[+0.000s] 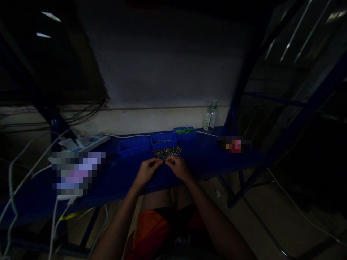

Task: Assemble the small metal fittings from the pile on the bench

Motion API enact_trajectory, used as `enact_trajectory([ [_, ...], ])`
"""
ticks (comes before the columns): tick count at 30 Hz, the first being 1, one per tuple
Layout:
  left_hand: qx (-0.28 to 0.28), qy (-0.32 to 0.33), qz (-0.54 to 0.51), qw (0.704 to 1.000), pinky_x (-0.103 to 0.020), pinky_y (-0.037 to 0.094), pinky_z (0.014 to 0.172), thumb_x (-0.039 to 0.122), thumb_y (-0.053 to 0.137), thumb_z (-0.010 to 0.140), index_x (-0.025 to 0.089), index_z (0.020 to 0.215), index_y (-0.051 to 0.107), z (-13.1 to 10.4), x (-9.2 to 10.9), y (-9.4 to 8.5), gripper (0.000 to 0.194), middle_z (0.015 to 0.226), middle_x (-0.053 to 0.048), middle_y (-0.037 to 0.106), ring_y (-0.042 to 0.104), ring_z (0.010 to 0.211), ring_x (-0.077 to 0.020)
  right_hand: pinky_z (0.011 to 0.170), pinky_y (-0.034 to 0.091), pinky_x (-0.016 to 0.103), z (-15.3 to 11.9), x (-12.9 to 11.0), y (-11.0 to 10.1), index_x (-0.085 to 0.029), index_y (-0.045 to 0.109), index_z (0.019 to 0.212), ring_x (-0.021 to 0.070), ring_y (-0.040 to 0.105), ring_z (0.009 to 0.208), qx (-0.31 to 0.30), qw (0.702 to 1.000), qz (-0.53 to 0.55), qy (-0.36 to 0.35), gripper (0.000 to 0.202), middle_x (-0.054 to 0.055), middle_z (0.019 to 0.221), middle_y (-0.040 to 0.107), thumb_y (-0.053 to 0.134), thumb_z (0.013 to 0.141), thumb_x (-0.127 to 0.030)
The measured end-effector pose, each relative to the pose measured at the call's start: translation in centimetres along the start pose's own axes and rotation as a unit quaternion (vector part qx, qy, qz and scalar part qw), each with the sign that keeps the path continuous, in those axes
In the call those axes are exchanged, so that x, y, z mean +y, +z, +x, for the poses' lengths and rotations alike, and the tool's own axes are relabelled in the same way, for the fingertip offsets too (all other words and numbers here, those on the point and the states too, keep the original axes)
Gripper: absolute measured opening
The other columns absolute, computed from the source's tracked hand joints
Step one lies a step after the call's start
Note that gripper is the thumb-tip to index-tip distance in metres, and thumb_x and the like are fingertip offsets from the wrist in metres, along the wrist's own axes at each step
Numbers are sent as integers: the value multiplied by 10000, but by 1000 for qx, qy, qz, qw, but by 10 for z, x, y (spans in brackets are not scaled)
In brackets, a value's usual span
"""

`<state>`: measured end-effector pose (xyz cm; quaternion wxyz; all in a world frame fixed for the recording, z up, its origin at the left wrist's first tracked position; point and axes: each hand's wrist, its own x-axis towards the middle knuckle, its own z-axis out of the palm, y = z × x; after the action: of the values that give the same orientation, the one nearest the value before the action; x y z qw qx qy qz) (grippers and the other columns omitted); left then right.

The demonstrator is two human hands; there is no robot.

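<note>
My left hand (148, 169) and my right hand (178, 167) meet at the fingertips over the blue table (116, 180). Both are closed in a pinch; whatever lies between the fingers is too small and dark to name. Just beyond them is a pile of small shiny metal parts (168, 152), brass-coloured and silvery. Behind the pile stands a blue bin (163, 146) with some thin silvery pieces in it. To its left is another blue bin (134, 151) with nothing visible inside. A third blue bin (184, 135), behind to the right, contains green pieces.
A clear bottle (210, 117) with a green band stands at the back right. On the left lie a white power strip (92, 142), plugs and loose white cables (45, 166), beside a blurred-out object (78, 175). Blue frame posts rise at both sides. The room is dim.
</note>
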<state>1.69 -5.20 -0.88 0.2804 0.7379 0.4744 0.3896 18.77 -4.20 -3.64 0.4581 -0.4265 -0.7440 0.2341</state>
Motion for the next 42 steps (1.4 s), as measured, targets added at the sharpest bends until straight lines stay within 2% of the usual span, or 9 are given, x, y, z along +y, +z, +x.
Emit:
enact_trajectory([
  [5, -22, 38, -10, 999, -271, 453, 748, 390, 543, 771, 158, 867, 675, -3, 1, 3, 284, 852, -48, 685, 613, 798, -184, 722, 395, 232, -2, -3, 1, -191, 584, 800, 130, 539, 790, -57, 993, -99, -32, 41, 10, 814, 604, 544, 808, -196],
  [10, -49, 50, -5, 998, -271, 454, 751, 378, 568, 754, 160, 876, 667, -4, 1, 5, 269, 861, -48, 677, 604, 787, -173, 752, 380, 243, -6, -7, 2, -191, 573, 789, 144, 523, 837, -65, 983, -167, -41, 62, 29, 835, 591, 523, 811, -162],
  [13, -37, 44, 3, 998, -278, 455, 733, 393, 560, 755, 159, 870, 660, -4, 2, 3, 279, 832, -48, 667, 595, 769, -175, 759, 384, 246, -6, -7, 2, -195, 574, 796, 142, 530, 832, -56, 987, -145, -39, 64, 25, 835, 592, 517, 814, -172],
  [19, 53, 43, 42, 997, -289, 441, 764, 406, 512, 785, 164, 893, 655, -2, -1, 1, 301, 881, -62, 649, 584, 818, -185, 736, 414, 233, -2, -4, 1, -186, 569, 861, 120, 554, 777, 20, 999, -16, -19, 117, 12, 829, 608, 473, 842, -250],
  [24, -95, 20, 19, 995, -280, 448, 709, 395, 495, 787, 160, 930, 655, 0, 0, 4, 319, 831, -42, 670, 594, 773, -188, 734, 425, 229, -2, -4, -2, -182, 568, 847, 116, 561, 779, 22, 999, 27, -32, 106, 9, 833, 611, 488, 819, -246],
  [26, -109, 21, 22, 994, -281, 444, 712, 385, 495, 786, 153, 927, 654, 1, -1, 4, 314, 828, -41, 668, 591, 771, -188, 723, 426, 224, -2, -4, -2, -182, 565, 829, 115, 562, 766, 17, 999, 27, -31, 93, 4, 810, 610, 491, 813, -235],
  [32, 8, 14, 13, 1000, -298, 442, 754, 392, 491, 788, 155, 913, 644, 0, -4, -1, 308, 888, -65, 656, 586, 823, -195, 674, 419, 212, -2, -5, 0, -181, 569, 820, 110, 559, 722, -5, 1000, -3, -4, 94, 2, 785, 607, 483, 822, -218],
  [37, 4, 37, 23, 999, -286, 447, 743, 387, 524, 768, 154, 861, 657, -1, -1, 0, 284, 850, -58, 656, 591, 785, -181, 703, 401, 224, -3, -8, 1, -194, 575, 794, 119, 544, 744, -73, 993, -89, -35, 48, 1, 801, 601, 529, 806, -205],
  [42, 72, 35, 36, 996, -255, 442, 711, 344, 540, 738, 136, 867, 657, 40, -5, -14, 272, 847, -59, 674, 601, 762, -175, 736, 398, 222, -3, -6, 3, -203, 570, 809, 122, 543, 776, -55, 992, -104, -39, 74, -1, 820, 598, 519, 793, -153],
])
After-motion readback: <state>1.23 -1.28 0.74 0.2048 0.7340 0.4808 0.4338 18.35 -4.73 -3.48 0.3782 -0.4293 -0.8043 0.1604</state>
